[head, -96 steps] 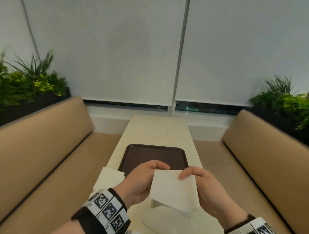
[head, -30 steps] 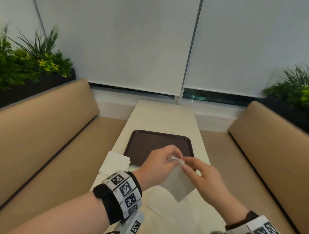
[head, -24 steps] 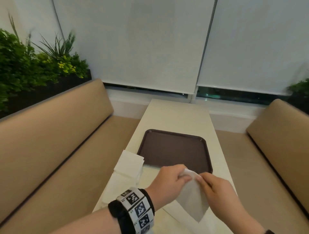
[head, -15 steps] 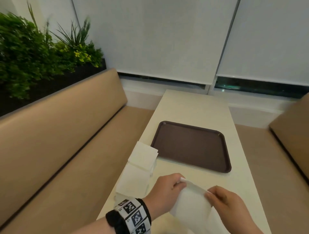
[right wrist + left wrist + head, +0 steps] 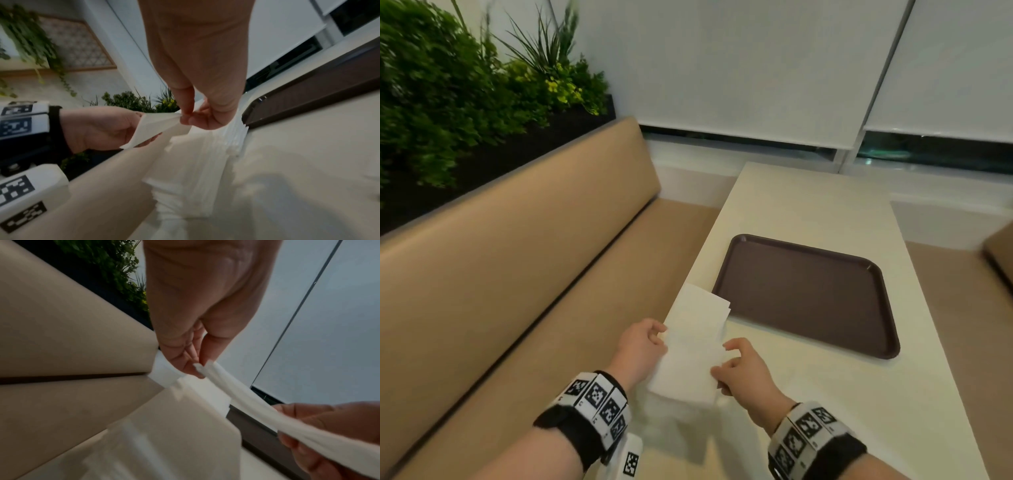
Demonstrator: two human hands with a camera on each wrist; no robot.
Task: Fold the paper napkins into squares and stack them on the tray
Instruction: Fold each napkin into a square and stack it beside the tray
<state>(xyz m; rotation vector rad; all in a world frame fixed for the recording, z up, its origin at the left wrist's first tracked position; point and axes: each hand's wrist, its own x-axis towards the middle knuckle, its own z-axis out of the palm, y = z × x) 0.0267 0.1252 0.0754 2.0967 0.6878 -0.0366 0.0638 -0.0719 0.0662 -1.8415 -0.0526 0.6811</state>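
A white paper napkin (image 5: 688,363) hangs folded between both hands, just above the table's left edge. My left hand (image 5: 659,335) pinches its left edge, and the left wrist view shows fingertips (image 5: 195,369) nipping the napkin (image 5: 246,404). My right hand (image 5: 722,359) pinches the right edge; in the right wrist view the right hand (image 5: 186,117) nips a corner of the napkin (image 5: 152,129). A pile of loose napkins (image 5: 703,305) lies under and beyond the held one. The dark brown tray (image 5: 804,294) sits to the right with nothing on it.
The cream table (image 5: 808,205) is narrow, with tan bench seats (image 5: 534,274) on both sides. The napkin pile (image 5: 205,162) lies at the tray's near left corner. A planter with green plants (image 5: 465,85) stands behind the left bench.
The hands and the napkin have moved left and down, from in front of the tray to over the napkin pile. The head view has turned left.
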